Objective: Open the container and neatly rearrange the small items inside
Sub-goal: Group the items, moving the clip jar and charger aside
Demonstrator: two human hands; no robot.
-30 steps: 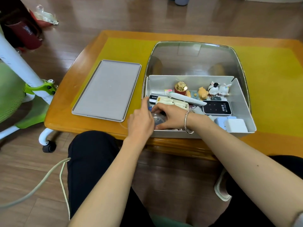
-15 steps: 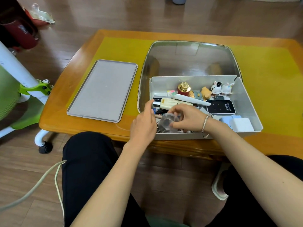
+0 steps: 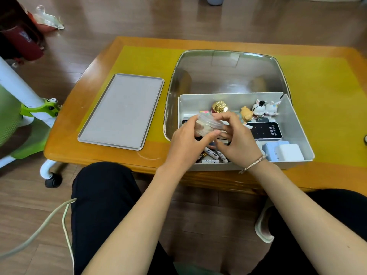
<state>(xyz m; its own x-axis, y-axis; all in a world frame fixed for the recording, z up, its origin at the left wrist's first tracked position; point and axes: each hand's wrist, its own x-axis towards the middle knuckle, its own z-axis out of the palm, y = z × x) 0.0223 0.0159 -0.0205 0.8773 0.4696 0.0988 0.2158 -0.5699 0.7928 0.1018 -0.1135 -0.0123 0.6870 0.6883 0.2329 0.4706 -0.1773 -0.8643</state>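
Note:
The grey container (image 3: 297, 124) stands open on the table with its clear lid (image 3: 226, 74) tipped back behind it. My left hand (image 3: 188, 143) and my right hand (image 3: 236, 141) together hold a small clear round jar (image 3: 208, 124) above the box's left half. Below my hands lie several batteries (image 3: 211, 154). Further back stand a gold-capped bottle (image 3: 219, 107), an orange figurine (image 3: 246, 114) and two white rabbit figurines (image 3: 266, 108). A black device (image 3: 265, 131) lies flat at centre right, and white chargers (image 3: 284, 152) sit in the near right corner.
A flat grey tray (image 3: 123, 111) lies on the table left of the container. The table has a yellow mat (image 3: 327, 108) and a wooden rim (image 3: 95, 155). A green and white wheeled chair (image 3: 29, 114) stands at the left. A cable (image 3: 49, 221) trails over the floor.
Both hands have lifted the clear jar out of the box's near left part and raised it; the left hand now grips it too. The camera moved slightly.

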